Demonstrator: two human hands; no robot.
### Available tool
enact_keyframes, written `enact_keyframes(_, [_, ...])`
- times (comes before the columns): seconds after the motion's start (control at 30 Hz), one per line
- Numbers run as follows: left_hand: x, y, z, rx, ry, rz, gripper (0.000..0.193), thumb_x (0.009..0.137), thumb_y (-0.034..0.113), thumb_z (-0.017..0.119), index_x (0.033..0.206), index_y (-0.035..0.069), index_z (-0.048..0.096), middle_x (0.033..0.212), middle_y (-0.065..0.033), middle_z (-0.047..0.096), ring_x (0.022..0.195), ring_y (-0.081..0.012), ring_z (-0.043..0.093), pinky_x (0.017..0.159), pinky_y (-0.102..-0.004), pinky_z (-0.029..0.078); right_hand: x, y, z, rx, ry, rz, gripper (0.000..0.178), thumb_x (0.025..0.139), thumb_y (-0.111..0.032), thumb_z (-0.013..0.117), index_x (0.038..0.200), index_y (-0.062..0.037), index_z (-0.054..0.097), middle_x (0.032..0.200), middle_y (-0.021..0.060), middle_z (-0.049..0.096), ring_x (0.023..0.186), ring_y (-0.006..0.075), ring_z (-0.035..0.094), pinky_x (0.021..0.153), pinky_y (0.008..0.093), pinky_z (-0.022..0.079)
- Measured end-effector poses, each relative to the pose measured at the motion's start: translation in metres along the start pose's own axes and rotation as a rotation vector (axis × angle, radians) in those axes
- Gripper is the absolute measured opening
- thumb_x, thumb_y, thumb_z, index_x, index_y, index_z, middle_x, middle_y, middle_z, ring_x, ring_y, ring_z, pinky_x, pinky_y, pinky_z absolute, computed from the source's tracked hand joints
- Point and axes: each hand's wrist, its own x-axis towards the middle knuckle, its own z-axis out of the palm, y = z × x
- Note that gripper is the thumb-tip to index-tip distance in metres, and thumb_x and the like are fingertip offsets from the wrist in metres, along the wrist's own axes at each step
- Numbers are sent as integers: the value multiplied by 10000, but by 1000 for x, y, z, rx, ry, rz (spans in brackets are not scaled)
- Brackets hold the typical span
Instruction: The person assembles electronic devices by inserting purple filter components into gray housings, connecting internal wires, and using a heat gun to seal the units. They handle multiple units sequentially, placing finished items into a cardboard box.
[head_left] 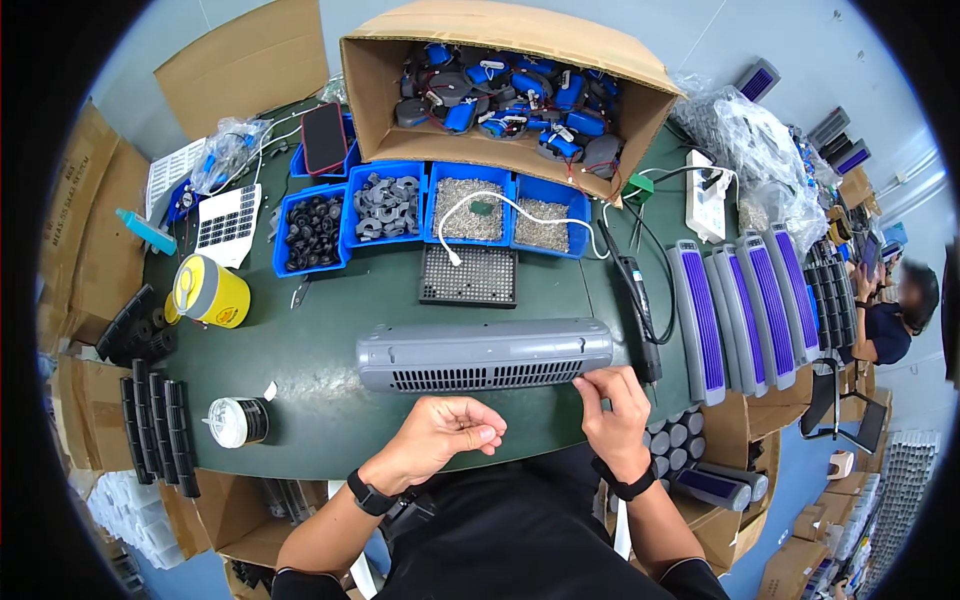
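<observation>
A long grey plastic housing (485,350) with black slotted vents lies across the green table in front of me. My left hand (445,432) hovers just below its near edge, fingers curled against the thumb; whatever they hold, if anything, is hidden. At the housing's near right corner is my right hand (615,408), thumb and forefinger pinched together. I cannot make out anything between those fingertips. An electric screwdriver (638,310) with a black cord lies right of the housing. Beyond the housing sits a black perforated tray (468,277).
Blue bins hold black parts (313,232), grey parts (388,207) and small screws (470,208). Behind them a cardboard box (510,25) holds blue battery packs. Grey-and-purple units (700,320) stand at right. A yellow container (212,291) and white jar (238,422) are at left.
</observation>
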Motion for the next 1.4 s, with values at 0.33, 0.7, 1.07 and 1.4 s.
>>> enact_keyframes(0.33, [-12,18,9,92,-53,137,265,960,-14,782,1202,-34,676,992,-103,793,939,-133,752,851,-275,612,-2,-76,-11,750,-466,354,149,928,3,806,1075,-10,784,988,81,735,832,140,710,686,270,572])
enact_keyframes(0.7, [-21,-3,12,83,180,211,229,936,-27,807,1112,-26,661,951,-105,787,889,-137,755,809,-271,618,-10,-80,18,512,-321,-61,205,855,92,787,1024,-25,772,921,101,728,775,237,708,652,329,572])
enact_keyframes(1.07, [-27,-11,-5,-116,280,69,133,989,-12,745,1112,-59,762,1004,-141,780,889,-180,752,822,-304,635,17,-59,54,-84,-107,-439,274,728,51,789,972,-47,710,1204,138,658,1266,407,589,1085,575,484])
enact_keyframes(1.4, [-38,-11,-17,37,282,127,140,995,-34,721,1131,-58,749,1031,-139,777,908,-169,737,839,-314,615,13,-55,63,-151,-85,-452,245,745,28,802,960,-49,712,1238,148,664,1280,398,599,1125,596,458])
